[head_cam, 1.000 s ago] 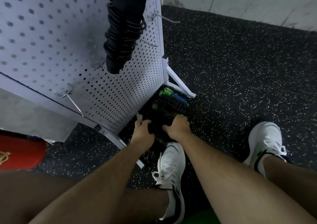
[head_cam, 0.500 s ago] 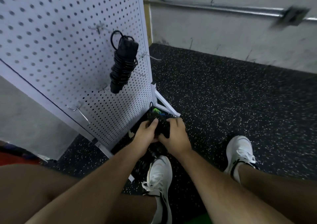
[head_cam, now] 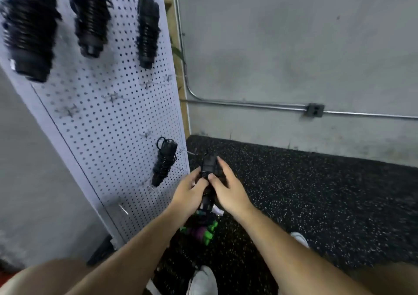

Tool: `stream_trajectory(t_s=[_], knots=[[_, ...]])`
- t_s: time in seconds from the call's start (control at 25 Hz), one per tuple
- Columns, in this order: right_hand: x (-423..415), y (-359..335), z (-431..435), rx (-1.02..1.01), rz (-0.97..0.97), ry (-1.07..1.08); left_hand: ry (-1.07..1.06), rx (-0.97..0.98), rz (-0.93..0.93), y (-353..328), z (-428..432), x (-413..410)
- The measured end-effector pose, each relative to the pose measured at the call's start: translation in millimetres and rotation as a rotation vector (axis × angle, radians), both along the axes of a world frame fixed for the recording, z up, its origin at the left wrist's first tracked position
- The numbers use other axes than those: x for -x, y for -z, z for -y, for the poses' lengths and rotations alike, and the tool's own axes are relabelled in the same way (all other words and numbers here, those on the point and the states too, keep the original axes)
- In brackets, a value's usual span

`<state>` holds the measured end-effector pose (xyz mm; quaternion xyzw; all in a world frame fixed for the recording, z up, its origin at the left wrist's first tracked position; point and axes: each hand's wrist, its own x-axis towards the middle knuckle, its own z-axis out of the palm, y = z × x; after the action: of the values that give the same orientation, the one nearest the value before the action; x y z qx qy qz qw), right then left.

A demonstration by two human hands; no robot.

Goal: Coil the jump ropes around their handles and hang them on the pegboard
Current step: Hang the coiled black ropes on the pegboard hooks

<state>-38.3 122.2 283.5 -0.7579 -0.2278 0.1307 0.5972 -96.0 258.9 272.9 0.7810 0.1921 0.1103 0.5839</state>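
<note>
Both hands hold a black coiled jump rope upright in front of me. My left hand grips its lower part, and my right hand holds it from the right with thumb on the coil and fingers reaching up its side. The white pegboard stands to the left. Several black coiled ropes hang on it: three along the top and one low near its right edge. A green and purple rope bundle lies on the floor below my hands.
Bare metal hooks stick out of the pegboard's middle and lower part. A grey wall with a metal conduit and an outlet box stands behind. The floor is black speckled rubber. My white shoes are below.
I have risen from a crouch at the board's foot. Both hands lifted a black coiled rope off the floor pile to chest height. More of the pegboard and wall came into view.
</note>
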Motion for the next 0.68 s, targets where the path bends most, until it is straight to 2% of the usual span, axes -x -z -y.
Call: stream_trajectory(t_s=[0.08, 0.16, 0.28, 0.44, 0.68], knots=[[-1.5, -32.6, -5.8, -0.102, 0.040, 0.055, 0.015, -0.103, 0.083, -39.3, 2.9, -2.1], [-2.0, -65.4, -10.3, -0.127, 0.175, 0.111, 0.006, -0.214, 0.178, -80.8, 6.6, 0.7], [-9.4, -112.8, -20.3, -0.155, 0.337, 0.175, 0.020, -0.480, 0.359, -134.9, 2.1, 2.1], [-29.5, -176.4, -38.1, -0.216, 0.445, 0.209, 0.030, -0.909, 0.348, -194.7, -9.1, -5.8], [-74.3, -265.0, -77.8, -0.323, 0.524, 0.221, -0.064, -1.053, 0.472, -269.3, -29.8, -47.7]])
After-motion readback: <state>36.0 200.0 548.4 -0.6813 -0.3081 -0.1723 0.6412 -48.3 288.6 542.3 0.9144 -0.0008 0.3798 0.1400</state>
